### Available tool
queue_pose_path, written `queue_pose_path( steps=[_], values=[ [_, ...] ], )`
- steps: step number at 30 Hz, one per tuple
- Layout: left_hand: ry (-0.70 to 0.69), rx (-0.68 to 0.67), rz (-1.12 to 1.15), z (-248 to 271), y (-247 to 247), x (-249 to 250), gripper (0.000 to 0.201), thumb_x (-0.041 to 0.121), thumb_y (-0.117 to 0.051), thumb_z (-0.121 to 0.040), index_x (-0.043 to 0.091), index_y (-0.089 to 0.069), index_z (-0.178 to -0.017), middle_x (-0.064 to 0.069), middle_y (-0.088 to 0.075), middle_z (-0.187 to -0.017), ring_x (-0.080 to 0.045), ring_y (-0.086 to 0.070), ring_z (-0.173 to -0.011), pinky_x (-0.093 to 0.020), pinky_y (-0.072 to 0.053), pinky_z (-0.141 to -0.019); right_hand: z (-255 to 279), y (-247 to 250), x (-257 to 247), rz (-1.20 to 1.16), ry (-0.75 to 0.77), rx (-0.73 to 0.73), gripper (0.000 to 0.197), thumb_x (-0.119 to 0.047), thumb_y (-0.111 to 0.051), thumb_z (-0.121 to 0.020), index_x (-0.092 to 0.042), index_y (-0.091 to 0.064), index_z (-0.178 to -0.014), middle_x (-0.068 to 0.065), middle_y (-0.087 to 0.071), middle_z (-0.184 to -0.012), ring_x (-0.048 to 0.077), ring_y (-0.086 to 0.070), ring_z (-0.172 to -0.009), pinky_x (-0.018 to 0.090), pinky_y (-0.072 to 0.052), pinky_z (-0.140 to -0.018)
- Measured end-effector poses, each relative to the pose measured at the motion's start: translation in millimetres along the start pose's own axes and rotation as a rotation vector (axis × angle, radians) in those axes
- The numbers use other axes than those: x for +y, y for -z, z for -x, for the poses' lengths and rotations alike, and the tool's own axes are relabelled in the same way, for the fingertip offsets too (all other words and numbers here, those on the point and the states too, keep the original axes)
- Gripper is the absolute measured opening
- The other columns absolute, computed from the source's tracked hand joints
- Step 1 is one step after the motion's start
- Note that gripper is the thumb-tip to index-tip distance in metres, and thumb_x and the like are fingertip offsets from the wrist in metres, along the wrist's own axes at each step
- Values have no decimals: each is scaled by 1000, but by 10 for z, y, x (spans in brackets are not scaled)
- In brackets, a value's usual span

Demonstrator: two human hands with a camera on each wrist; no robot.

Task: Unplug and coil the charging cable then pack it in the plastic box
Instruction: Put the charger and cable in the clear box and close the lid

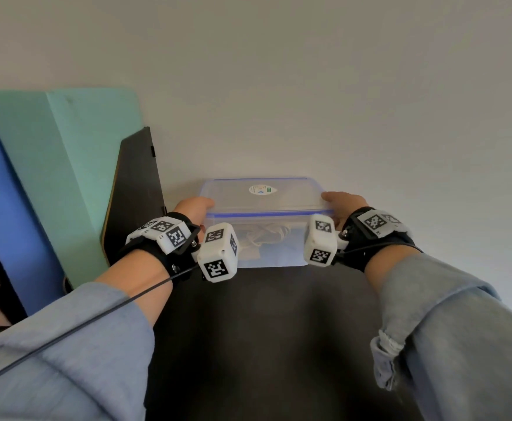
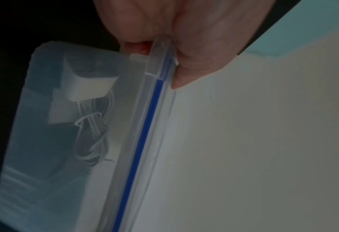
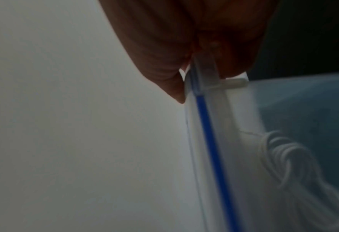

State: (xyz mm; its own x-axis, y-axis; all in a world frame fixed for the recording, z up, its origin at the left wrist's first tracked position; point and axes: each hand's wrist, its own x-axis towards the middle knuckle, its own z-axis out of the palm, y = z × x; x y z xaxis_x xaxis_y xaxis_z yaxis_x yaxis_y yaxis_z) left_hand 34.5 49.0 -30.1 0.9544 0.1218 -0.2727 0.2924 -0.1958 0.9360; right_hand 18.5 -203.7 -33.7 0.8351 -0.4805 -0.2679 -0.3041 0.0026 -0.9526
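A clear plastic box [image 1: 266,238] with a blue-sealed lid [image 1: 263,194] stands at the far end of the dark table, against the wall. Through its wall I see the coiled white cable [image 1: 266,233] and a white charger block [image 2: 89,83]. My left hand [image 1: 195,208] grips the box's left end, thumb on the lid [image 2: 158,66] and fingers under the rim. My right hand [image 1: 341,203] grips the right end the same way, thumb over the lid edge [image 3: 202,87]. The coil [image 3: 296,158] also shows blurred in the right wrist view.
A dark board [image 1: 133,192] leans at the table's left edge, with teal [image 1: 75,165] and blue [image 1: 8,214] panels behind it. The pale wall [image 1: 309,86] rises directly behind the box. The dark tabletop [image 1: 266,329] stretches between my forearms.
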Motion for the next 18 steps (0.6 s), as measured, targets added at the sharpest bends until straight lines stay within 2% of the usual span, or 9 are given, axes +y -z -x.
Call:
queue_pose_path(
  steps=[2,4,6,7,9,11,12,15,18],
  values=[
    [-13,-2,-26,-32,16,33,43,21,-47,-95,-4,-45,-129,-22,-54,-101,-30,-53,-74,-38,-48,-73,-100,-21,-6,-68,-39,-58,22,-22,-58,-87,-1,-55,-94,18,-62,-97,31,-61,-81,41,-53,-85],
    [-31,-16,-75,-67,26,49,43,19,-47,-95,-3,-44,-132,-21,-54,-109,-28,-51,-73,-33,-42,-64,-126,-37,5,-141,-75,-98,25,-19,-53,-91,2,-50,-105,16,-60,-94,29,-60,-81,40,-48,-90],
    [-43,-27,-103,-56,19,60,44,21,-45,-96,-4,-43,-133,-17,-53,-94,-25,-48,-67,-32,-41,-63,-159,-39,10,-184,-88,-104,31,-18,-52,-91,4,-47,-113,16,-57,-95,28,-58,-86,40,-46,-98],
    [-45,-27,-107,-58,15,50,45,22,-46,-96,-3,-44,-133,-15,-52,-88,-24,-48,-66,-32,-42,-64,-157,-33,16,-179,-86,-102,34,-19,-52,-91,4,-48,-116,16,-57,-97,28,-58,-87,41,-48,-97],
    [-40,-14,-108,-23,19,34,46,25,-46,-95,-2,-44,-133,-13,-52,-82,-23,-49,-65,-31,-42,-63,-95,-21,-5,-162,-75,-109,24,-21,-50,-94,1,-51,-103,13,-56,-87,27,-57,-73,37,-52,-73],
    [-32,-1,-114,-2,23,18,47,27,-47,-95,-2,-45,-132,-11,-49,-76,-23,-48,-63,-31,-38,-58,-45,-14,-6,-113,-76,-76,22,-24,-49,-96,-3,-50,-89,10,-52,-75,23,-51,-60,31,-42,-56],
    [-28,1,-119,7,24,18,47,27,-47,-95,-3,-45,-131,-12,-49,-76,-23,-48,-63,-31,-38,-58,-41,-5,8,-93,-61,-69,23,-25,-50,-95,-3,-52,-90,11,-54,-76,23,-52,-61,30,-42,-56],
    [-4,-10,-26,16,12,9,48,27,-47,-95,-2,-43,-133,-16,-54,-88,-26,-51,-72,-33,-42,-66,-18,-51,41,-91,-31,-32,34,-30,-54,-92,-2,-55,-112,9,-62,-102,24,-61,-75,30,-47,-66],
    [-24,-4,-33,31,-16,-12,48,27,-45,-96,-2,-43,-134,-9,-45,-74,-27,-50,-73,-35,-45,-74,35,-106,60,-11,12,85,29,-32,-53,-89,-3,-56,-85,10,-53,-70,24,-47,-51,32,-42,-60]
  ],
)
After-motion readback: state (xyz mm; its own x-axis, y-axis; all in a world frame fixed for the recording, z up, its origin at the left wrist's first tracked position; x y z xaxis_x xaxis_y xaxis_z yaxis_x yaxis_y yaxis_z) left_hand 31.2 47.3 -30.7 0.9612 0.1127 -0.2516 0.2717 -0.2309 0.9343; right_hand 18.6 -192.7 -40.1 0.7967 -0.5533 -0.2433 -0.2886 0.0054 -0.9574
